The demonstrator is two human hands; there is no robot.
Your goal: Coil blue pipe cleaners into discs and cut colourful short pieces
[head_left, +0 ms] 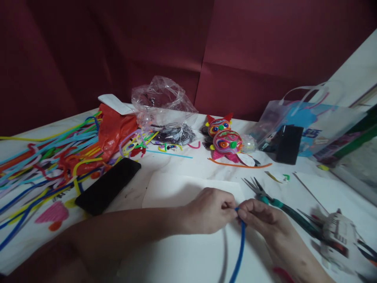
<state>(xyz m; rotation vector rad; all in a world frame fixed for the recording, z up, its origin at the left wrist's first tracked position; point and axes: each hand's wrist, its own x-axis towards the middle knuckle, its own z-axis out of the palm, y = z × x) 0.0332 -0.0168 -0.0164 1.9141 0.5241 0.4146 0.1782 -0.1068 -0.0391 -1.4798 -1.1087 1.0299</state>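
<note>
A blue pipe cleaner [242, 243] hangs down from between my two hands, its upper end pinched at the fingertips. My left hand [210, 210] is closed on that end, the fingers curled in. Close against it, my right hand [262, 216] pinches the same pipe cleaner between thumb and forefinger. The fingertips nearly touch and hide the tip of the pipe cleaner. Both hands are above a white sheet of paper [176, 192]. Long-nose pliers [282, 206] with green handles lie just beyond my right hand.
Many coloured pipe cleaners [47, 157] spread across the left, beside a black phone [108, 186]. Two colourful animal-faced figures [226, 143] stand at the back, near a clear plastic bag [165, 96]. On the right are a glue gun [338, 232], another dark phone [290, 144] and a translucent bag [324, 125].
</note>
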